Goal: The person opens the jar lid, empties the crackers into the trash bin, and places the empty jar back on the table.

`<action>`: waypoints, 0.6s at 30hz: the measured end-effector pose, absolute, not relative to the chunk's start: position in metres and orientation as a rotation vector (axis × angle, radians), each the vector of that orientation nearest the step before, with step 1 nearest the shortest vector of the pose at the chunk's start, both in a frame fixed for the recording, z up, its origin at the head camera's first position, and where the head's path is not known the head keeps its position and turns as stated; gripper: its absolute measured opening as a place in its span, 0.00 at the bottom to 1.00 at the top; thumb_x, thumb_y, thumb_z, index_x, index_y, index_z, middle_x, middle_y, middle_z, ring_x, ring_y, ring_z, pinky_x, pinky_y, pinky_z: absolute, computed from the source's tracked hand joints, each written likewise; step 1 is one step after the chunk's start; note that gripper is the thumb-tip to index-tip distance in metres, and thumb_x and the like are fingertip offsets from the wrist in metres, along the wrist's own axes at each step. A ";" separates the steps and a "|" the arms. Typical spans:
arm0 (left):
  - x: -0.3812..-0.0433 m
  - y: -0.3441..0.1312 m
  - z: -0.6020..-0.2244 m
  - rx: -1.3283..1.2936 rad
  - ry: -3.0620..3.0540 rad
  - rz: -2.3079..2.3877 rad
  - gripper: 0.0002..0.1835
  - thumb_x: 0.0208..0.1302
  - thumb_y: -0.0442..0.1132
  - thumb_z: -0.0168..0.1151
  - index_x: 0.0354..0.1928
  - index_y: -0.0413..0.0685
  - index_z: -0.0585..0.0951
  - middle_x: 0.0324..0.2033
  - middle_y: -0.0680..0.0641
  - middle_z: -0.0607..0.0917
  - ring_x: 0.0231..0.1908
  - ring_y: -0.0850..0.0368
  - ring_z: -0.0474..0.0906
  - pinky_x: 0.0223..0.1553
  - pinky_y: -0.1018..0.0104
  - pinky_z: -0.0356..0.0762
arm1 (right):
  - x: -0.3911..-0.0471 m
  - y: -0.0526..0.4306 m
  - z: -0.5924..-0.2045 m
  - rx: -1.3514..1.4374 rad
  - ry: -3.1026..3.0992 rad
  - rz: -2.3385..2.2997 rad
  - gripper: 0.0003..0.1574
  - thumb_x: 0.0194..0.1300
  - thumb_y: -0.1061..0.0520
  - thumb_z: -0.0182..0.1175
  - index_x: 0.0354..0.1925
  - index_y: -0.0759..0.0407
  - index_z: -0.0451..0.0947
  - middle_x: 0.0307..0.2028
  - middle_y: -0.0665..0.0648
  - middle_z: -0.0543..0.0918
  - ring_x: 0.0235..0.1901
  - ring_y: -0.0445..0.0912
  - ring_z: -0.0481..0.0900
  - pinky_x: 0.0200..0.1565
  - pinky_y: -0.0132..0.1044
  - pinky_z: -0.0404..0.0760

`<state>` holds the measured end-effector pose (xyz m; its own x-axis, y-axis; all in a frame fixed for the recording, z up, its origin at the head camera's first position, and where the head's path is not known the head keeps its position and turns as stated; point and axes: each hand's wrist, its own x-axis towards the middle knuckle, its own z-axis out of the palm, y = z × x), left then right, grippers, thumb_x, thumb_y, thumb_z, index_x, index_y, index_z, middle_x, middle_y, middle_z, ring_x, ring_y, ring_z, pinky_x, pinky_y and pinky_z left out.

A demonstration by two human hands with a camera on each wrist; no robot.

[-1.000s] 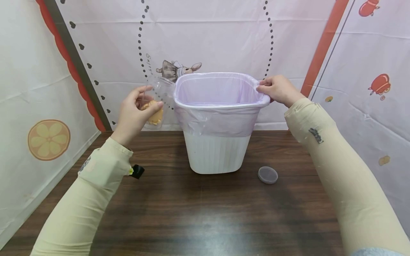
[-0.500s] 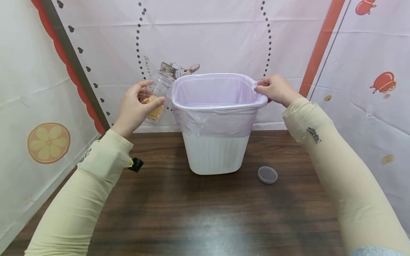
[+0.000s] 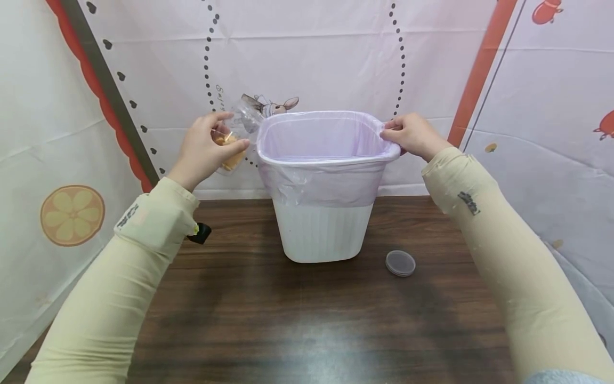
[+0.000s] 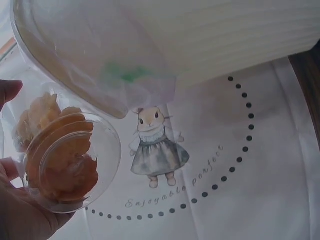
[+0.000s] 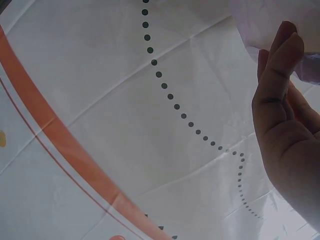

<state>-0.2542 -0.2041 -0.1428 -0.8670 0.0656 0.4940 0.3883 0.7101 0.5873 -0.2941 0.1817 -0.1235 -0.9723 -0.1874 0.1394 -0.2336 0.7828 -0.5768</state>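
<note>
In the head view my left hand (image 3: 203,146) grips a clear plastic cup (image 3: 248,117) from its left side. Orange-yellow pieces (image 3: 232,152) lie inside; the left wrist view shows them as thin, wavy pieces (image 4: 65,160) seen through the cup's base. Tilted, the cup has its mouth up and to the right, close to the left rim of a white trash bin (image 3: 322,232). A pale purple bag (image 3: 316,133) lines the bin and folds over its rim. My right hand (image 3: 414,136) pinches the bag-covered rim at the bin's right corner. The bin's floor is hidden.
A clear round lid (image 3: 400,263) lies on the dark wooden table (image 3: 307,320), right of the bin. Printed white cloth (image 3: 316,69) hangs behind and at both sides. A small black object (image 3: 200,233) shows by the left sleeve.
My left hand has risen slightly, and the cup has tipped further toward the bin. My right hand keeps its hold on the rim.
</note>
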 end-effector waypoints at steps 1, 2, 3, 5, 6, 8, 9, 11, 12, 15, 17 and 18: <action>-0.255 -0.204 -0.141 -0.360 -2.483 -0.969 0.38 0.57 0.53 0.67 0.68 0.49 0.68 0.49 0.40 0.75 0.48 0.50 0.71 0.48 0.59 0.72 | -0.294 0.182 -0.124 0.340 -2.896 0.952 0.30 0.70 0.51 0.51 0.62 0.70 0.70 0.51 0.68 0.80 0.25 0.34 0.75 0.28 0.24 0.77; -0.255 -0.204 -0.140 -0.373 -2.488 -0.951 0.38 0.58 0.53 0.67 0.68 0.48 0.68 0.49 0.39 0.75 0.48 0.49 0.71 0.49 0.57 0.72 | -0.294 0.182 -0.124 0.339 -2.897 0.957 0.30 0.70 0.51 0.51 0.62 0.70 0.69 0.50 0.68 0.80 0.25 0.34 0.75 0.28 0.24 0.77; -0.255 -0.205 -0.139 -0.383 -2.494 -0.932 0.38 0.58 0.52 0.67 0.68 0.48 0.68 0.49 0.39 0.75 0.49 0.48 0.71 0.50 0.55 0.72 | -0.294 0.181 -0.124 0.336 -2.896 0.956 0.30 0.70 0.51 0.51 0.62 0.70 0.70 0.50 0.68 0.80 0.25 0.34 0.75 0.28 0.24 0.77; -0.256 -0.205 -0.135 -0.404 -2.508 -0.905 0.38 0.58 0.52 0.67 0.68 0.47 0.67 0.50 0.37 0.75 0.50 0.46 0.71 0.52 0.52 0.72 | -0.294 0.181 -0.124 0.333 -2.894 0.957 0.29 0.70 0.51 0.51 0.62 0.70 0.70 0.50 0.68 0.80 0.25 0.34 0.75 0.28 0.24 0.77; -0.256 -0.205 -0.134 -0.415 -2.514 -0.898 0.38 0.58 0.51 0.67 0.68 0.46 0.67 0.50 0.36 0.75 0.51 0.45 0.71 0.53 0.51 0.72 | -0.294 0.181 -0.124 0.331 -2.894 0.958 0.29 0.70 0.52 0.51 0.62 0.70 0.70 0.51 0.69 0.80 0.25 0.34 0.75 0.29 0.24 0.77; -0.256 -0.205 -0.131 -0.429 -2.529 -0.870 0.39 0.58 0.51 0.68 0.68 0.45 0.67 0.51 0.36 0.74 0.52 0.44 0.71 0.54 0.49 0.72 | -0.293 0.180 -0.124 0.336 -2.893 0.954 0.29 0.70 0.52 0.51 0.62 0.70 0.69 0.53 0.70 0.79 0.25 0.34 0.75 0.29 0.23 0.77; -0.256 -0.205 -0.130 -0.438 -2.534 -0.858 0.39 0.58 0.50 0.68 0.68 0.44 0.67 0.51 0.35 0.74 0.52 0.44 0.71 0.54 0.49 0.72 | -0.293 0.180 -0.124 0.336 -2.892 0.950 0.29 0.70 0.52 0.51 0.62 0.70 0.70 0.53 0.70 0.79 0.25 0.34 0.75 0.28 0.23 0.77; -0.256 -0.206 -0.127 -0.456 -2.547 -0.836 0.39 0.57 0.49 0.68 0.68 0.43 0.67 0.51 0.35 0.74 0.52 0.43 0.71 0.54 0.48 0.72 | -0.293 0.180 -0.124 0.341 -2.888 0.956 0.29 0.70 0.53 0.51 0.62 0.71 0.69 0.54 0.71 0.78 0.24 0.33 0.75 0.28 0.23 0.77; -0.256 -0.206 -0.126 -0.464 -2.554 -0.824 0.39 0.57 0.49 0.69 0.68 0.43 0.67 0.51 0.35 0.74 0.52 0.43 0.71 0.53 0.48 0.72 | -0.293 0.180 -0.124 0.344 -2.886 0.960 0.30 0.70 0.53 0.51 0.62 0.71 0.69 0.54 0.71 0.79 0.24 0.33 0.75 0.28 0.23 0.77; -0.257 -0.206 -0.121 -0.490 -2.581 -0.781 0.38 0.57 0.47 0.69 0.67 0.44 0.67 0.51 0.35 0.73 0.51 0.43 0.72 0.51 0.49 0.74 | -0.293 0.180 -0.124 0.349 -2.883 0.958 0.29 0.70 0.53 0.51 0.61 0.72 0.70 0.52 0.70 0.79 0.23 0.32 0.75 0.27 0.23 0.77; -0.257 -0.205 -0.117 -0.494 -2.611 -0.765 0.38 0.57 0.48 0.69 0.68 0.46 0.67 0.52 0.36 0.72 0.52 0.44 0.72 0.49 0.51 0.76 | -0.293 0.180 -0.123 0.352 -2.887 0.958 0.30 0.70 0.53 0.51 0.61 0.72 0.70 0.50 0.68 0.81 0.23 0.33 0.75 0.27 0.23 0.77; -0.257 -0.205 -0.115 -0.493 -2.626 -0.752 0.38 0.57 0.48 0.69 0.68 0.47 0.67 0.52 0.36 0.72 0.52 0.44 0.72 0.49 0.51 0.76 | -0.294 0.180 -0.123 0.352 -2.891 0.958 0.30 0.70 0.52 0.51 0.61 0.72 0.69 0.49 0.68 0.81 0.23 0.33 0.75 0.27 0.24 0.77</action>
<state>-0.2574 -0.2051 -0.1153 -0.8727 0.2283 0.4315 0.4220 0.7971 0.4318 -0.2936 0.1804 -0.1230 -0.9708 -0.1925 0.1433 -0.2400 0.7786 -0.5798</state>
